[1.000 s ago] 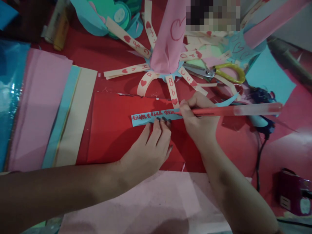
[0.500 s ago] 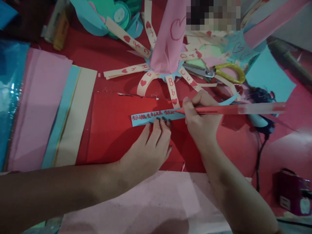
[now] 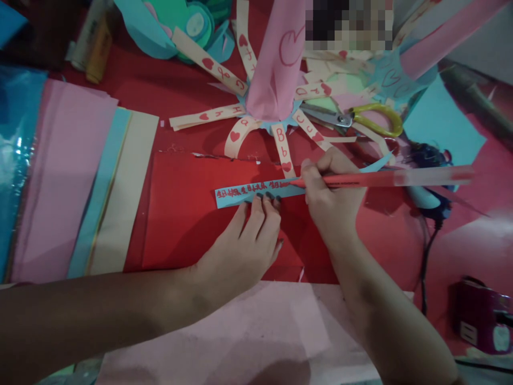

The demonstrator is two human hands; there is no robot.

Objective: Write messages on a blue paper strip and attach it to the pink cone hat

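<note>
A narrow blue paper strip (image 3: 236, 200) with red writing along it lies on a red sheet (image 3: 176, 224). My left hand (image 3: 252, 230) rests flat with its fingertips on the strip's lower edge, fingers slightly apart, holding nothing. In my right hand (image 3: 334, 195) is a red pen (image 3: 377, 179), pinched near its tip, which touches the strip's right part. My right hand covers the strip's right end. Just above the strip stands a pink paper cone (image 3: 274, 69) on a blue base, with lettered cream strips (image 3: 280, 141) fanned around it.
Scissors with yellow handles (image 3: 377, 118) lie right of the cone. Pink, blue and cream sheets (image 3: 68, 171) are stacked at left. At right are a dark blue corded tool (image 3: 438, 206) and a purple box (image 3: 481, 315). A pixelated patch is at the top.
The pen tip has moved very slightly to the right along the strip, and the red writing reaches a little further. My left hand has stayed in place.
</note>
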